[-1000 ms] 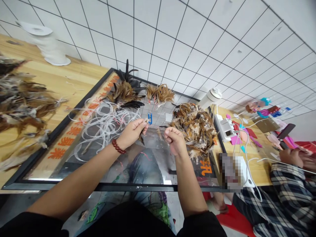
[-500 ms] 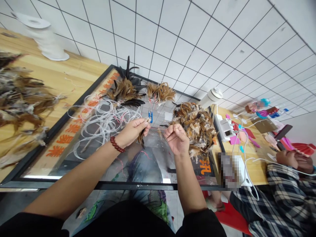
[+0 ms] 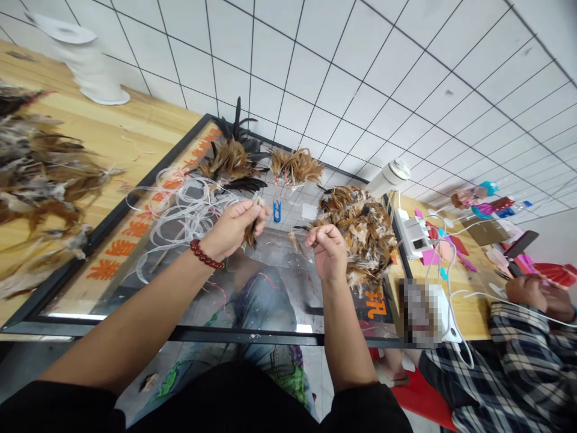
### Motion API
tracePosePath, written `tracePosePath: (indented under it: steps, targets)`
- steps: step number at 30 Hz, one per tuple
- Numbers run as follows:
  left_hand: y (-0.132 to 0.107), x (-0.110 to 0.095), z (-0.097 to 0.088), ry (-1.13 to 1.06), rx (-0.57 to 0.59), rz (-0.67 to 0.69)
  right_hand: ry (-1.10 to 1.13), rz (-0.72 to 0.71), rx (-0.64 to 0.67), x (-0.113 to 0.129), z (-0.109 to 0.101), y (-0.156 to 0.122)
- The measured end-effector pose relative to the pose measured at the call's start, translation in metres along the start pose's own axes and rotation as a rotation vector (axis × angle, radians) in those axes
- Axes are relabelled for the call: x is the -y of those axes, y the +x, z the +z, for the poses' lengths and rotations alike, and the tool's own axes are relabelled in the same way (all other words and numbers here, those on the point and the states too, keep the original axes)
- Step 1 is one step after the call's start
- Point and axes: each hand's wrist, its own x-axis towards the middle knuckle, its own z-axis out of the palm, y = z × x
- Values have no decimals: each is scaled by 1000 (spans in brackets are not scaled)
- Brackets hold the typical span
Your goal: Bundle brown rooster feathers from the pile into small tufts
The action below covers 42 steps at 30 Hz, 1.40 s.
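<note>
My left hand [image 3: 242,225], with a red bead bracelet at the wrist, is closed in a pinch on a small brown feather bunch [image 3: 250,233] that hangs below the fingers. My right hand [image 3: 330,248] is closed with thumb and finger together; anything thin between them is too small to make out. A loose feather [image 3: 295,240] lies just left of the right hand. Behind and between both hands is a pair of blue thread snips [image 3: 276,211]. Beside the right hand rises a large pile of brown feathers [image 3: 360,231].
Clear plastic strip [image 3: 180,210] lies coiled at the left. Tied feather bunches [image 3: 295,166] stand at the back, near black-tipped feathers [image 3: 234,159]. More feathers [image 3: 40,174] cover the left table. A white bottle [image 3: 390,177], power strip [image 3: 412,234] and cables stand right, beside a person in a checked sleeve [image 3: 518,343].
My left hand has drawn left, away from the snips, with the feather bunch. My right hand has shifted slightly right and stays pinched. The gap between the hands has widened.
</note>
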Motion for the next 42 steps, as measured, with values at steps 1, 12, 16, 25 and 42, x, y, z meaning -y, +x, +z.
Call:
tracePosePath:
  steps: [1,12,16,25,42]
  targets:
    - [-3,2,4,23,81,-47,-32,20,28,-2,2,-1]
    - [-11,20,14,228,199,-208,46,63,7,-1,1,0]
    - [-11,14,15,207,219,-128,89,165,83,1,-2,1]
    - [-16,23,21,599,364,15,149,294,180,0,2,-1]
    - [-17,33,19,1082,405,97,-460,-162,383,2,9,-10]
